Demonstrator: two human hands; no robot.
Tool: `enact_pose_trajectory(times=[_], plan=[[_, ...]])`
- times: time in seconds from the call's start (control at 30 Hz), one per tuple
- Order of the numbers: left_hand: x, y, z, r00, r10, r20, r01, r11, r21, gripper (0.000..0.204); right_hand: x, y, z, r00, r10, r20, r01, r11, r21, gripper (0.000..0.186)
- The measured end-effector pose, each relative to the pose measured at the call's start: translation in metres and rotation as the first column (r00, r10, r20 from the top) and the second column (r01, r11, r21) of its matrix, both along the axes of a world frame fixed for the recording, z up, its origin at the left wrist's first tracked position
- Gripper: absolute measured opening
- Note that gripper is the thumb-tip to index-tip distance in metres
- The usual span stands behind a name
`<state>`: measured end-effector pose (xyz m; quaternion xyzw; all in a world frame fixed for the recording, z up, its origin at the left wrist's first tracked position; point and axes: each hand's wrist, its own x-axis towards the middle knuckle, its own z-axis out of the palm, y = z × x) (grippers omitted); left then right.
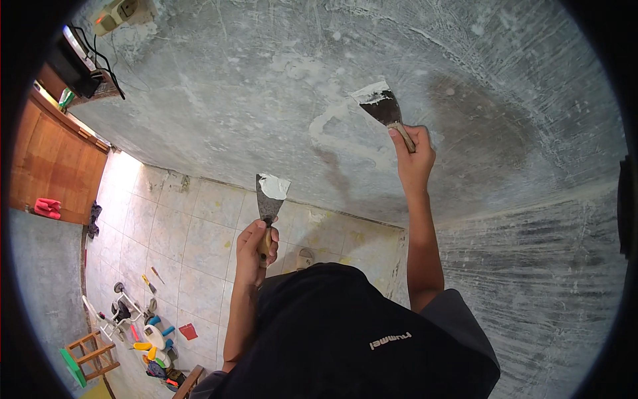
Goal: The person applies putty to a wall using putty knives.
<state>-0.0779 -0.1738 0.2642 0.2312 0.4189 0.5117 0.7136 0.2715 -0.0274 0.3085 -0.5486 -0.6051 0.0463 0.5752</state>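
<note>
My right hand [413, 147] is closed round the handle of a wide putty knife [382, 110]. White paste coats that blade's far edge, which lies at or very near the grey wall [266, 100]; actual contact is hard to tell. Lower and to the left, my left hand [256, 247] grips the wooden handle of a second putty knife [267, 207]. Its blade points upward, apart from the wall, and carries a thick lump of white paste [274, 187]. Pale smears of paste [325, 126] mark the wall left of the right-hand blade, and a darker patch [478, 123] spreads to its right.
Another rough grey wall [531, 286] meets this one at the right. On the tiled floor [193, 253] at lower left lie toys [156, 336], a wooden stool [93, 356] and small hand tools [149, 284]. An electrical socket [125, 9] and cables [100, 56] are at upper left, above a wooden door [56, 156].
</note>
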Motion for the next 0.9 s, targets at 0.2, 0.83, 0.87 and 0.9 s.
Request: enact_pose_trajectory(times=[0.2, 0.83, 0.87, 0.9], plan=[[-0.002, -0.001, 0.004, 1.0, 0.008, 0.013, -0.008, 1.0, 0.004, 0.033, 0.004, -0.016, -0.005, 0.997, -0.064, -0.031, 0.061, 0.994, -0.09, 0.028], [-0.004, -0.003, 0.007, 1.0, 0.029, 0.0, -0.029, 1.0, -0.002, 0.031, 0.013, -0.021, -0.011, 1.0, 0.013, -0.014, -0.015, 0.991, -0.134, 0.026], [-0.003, -0.002, 0.006, 1.0, 0.029, 0.0, -0.029, 1.0, -0.002, 0.031, 0.011, -0.024, -0.009, 1.0, 0.019, -0.018, -0.021, 0.992, -0.124, 0.026], [-0.002, -0.002, 0.005, 1.0, 0.019, 0.008, -0.019, 1.0, -0.002, 0.032, 0.008, -0.023, -0.008, 1.0, 0.018, -0.019, -0.02, 0.992, -0.124, 0.026]])
